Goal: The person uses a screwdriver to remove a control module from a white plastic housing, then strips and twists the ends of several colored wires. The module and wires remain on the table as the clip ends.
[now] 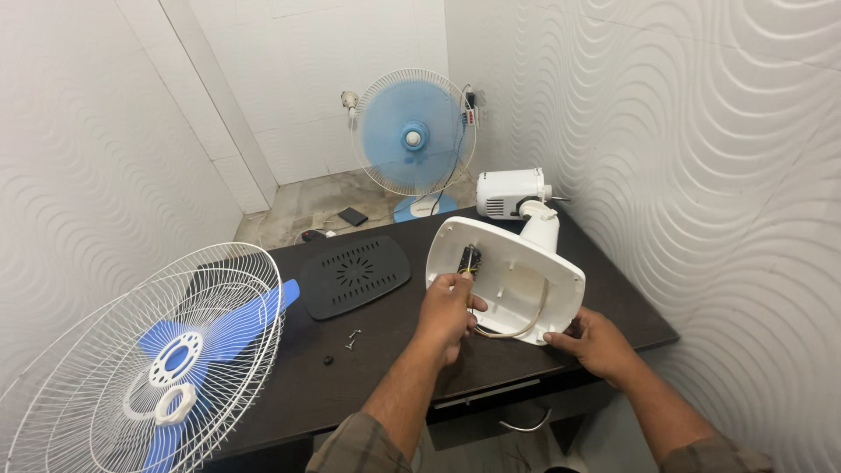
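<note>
A white table-fan body lies on its side on the dark desk [385, 368], its open base [512, 280] tipped up toward me and its motor housing [508, 193] behind. My left hand [448, 311] reaches into the base near a small dark part with wires [469, 259]. My right hand [596, 342] grips the base's lower right rim. A beige cable [526, 326] loops inside the base.
A black vented base cover [355, 274] lies mid-desk, with small screws [353, 338] and a black cap [328, 359] in front. White fan guards with blue blades [175, 359] rest on the left. A second blue fan [413, 136] stands on the floor beyond. Walls close in on both sides.
</note>
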